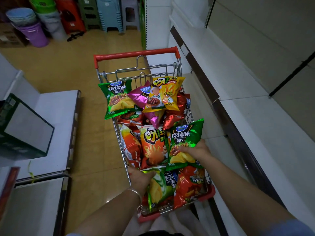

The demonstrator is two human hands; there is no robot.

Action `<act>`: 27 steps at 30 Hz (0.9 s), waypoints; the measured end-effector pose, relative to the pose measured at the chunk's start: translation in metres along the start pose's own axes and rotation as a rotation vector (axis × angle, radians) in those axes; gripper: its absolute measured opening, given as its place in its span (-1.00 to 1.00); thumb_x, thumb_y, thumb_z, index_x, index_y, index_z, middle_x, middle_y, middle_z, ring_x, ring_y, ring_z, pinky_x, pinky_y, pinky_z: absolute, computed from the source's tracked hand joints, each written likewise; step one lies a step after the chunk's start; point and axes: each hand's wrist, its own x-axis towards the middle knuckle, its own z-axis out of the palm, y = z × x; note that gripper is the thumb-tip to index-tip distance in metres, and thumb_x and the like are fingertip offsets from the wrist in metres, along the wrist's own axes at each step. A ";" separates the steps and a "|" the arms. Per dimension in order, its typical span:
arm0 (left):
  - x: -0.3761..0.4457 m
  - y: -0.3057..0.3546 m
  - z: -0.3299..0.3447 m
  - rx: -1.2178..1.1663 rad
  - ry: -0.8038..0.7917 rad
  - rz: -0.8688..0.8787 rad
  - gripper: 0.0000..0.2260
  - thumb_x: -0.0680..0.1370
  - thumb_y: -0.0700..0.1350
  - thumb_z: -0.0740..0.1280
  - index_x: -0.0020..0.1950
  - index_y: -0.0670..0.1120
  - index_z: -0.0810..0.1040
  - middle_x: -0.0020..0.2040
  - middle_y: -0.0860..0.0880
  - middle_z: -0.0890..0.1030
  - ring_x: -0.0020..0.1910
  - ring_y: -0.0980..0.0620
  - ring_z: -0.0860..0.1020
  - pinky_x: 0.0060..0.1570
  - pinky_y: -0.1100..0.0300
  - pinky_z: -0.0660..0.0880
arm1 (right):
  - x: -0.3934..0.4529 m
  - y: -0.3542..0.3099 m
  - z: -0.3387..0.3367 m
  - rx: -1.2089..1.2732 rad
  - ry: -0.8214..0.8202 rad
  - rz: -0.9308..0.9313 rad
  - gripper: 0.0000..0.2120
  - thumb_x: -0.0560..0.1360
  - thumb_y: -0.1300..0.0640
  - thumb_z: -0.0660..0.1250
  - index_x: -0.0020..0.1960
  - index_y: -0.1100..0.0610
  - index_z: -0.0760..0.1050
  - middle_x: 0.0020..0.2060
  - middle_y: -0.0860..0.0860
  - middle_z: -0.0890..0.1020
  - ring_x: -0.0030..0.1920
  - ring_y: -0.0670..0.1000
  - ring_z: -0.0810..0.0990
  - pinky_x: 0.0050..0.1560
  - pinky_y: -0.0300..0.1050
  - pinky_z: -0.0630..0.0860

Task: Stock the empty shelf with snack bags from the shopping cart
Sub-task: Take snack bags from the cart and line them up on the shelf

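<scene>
From the head camera, both bare forearms reach down into the shopping cart (136, 54). The right hand (196, 149) grips a green snack bag (185, 142) marked 烧烤味 薯片, fingers curled over its front. The left hand (140, 178), a bracelet (135, 193) on its wrist, grasps a light-green bag (160, 186) at the near end. Bags fill the cart. The white shelf (247, 92) runs along the right; yellowish tile floor (68, 65) lies left.
</scene>
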 end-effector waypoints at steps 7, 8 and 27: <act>-0.010 -0.004 -0.001 -0.241 -0.321 -0.136 -0.54 0.30 -0.31 0.62 0.13 -0.31 0.55 0.02 -0.25 0.67 -0.15 -0.13 0.64 -0.29 0.13 0.59 | -0.021 0.008 0.003 0.094 0.071 -0.038 -0.15 0.25 -0.01 0.66 0.38 0.17 0.31 0.22 0.08 0.59 0.23 0.14 0.55 0.25 -0.01 0.48; -0.011 -0.005 -0.002 -0.253 -0.337 -0.147 -0.55 0.30 -0.35 0.60 0.13 -0.32 0.55 0.02 -0.27 0.67 -0.18 -0.12 0.65 -0.35 0.14 0.58 | -0.026 0.008 0.002 0.100 0.072 -0.039 -0.15 0.23 -0.02 0.67 0.37 0.16 0.32 0.20 0.07 0.59 0.22 0.14 0.56 0.25 0.00 0.49; -0.035 -0.018 -0.083 -0.256 -0.513 0.032 -0.66 0.28 -0.36 0.57 0.00 -0.17 0.61 -0.08 -0.17 0.71 -0.22 -0.11 0.66 -0.22 0.10 0.58 | -0.089 0.010 -0.026 0.526 0.255 -0.121 -0.31 0.19 0.01 0.68 0.24 0.03 0.48 0.07 0.01 0.67 0.02 0.07 0.67 0.11 0.07 0.59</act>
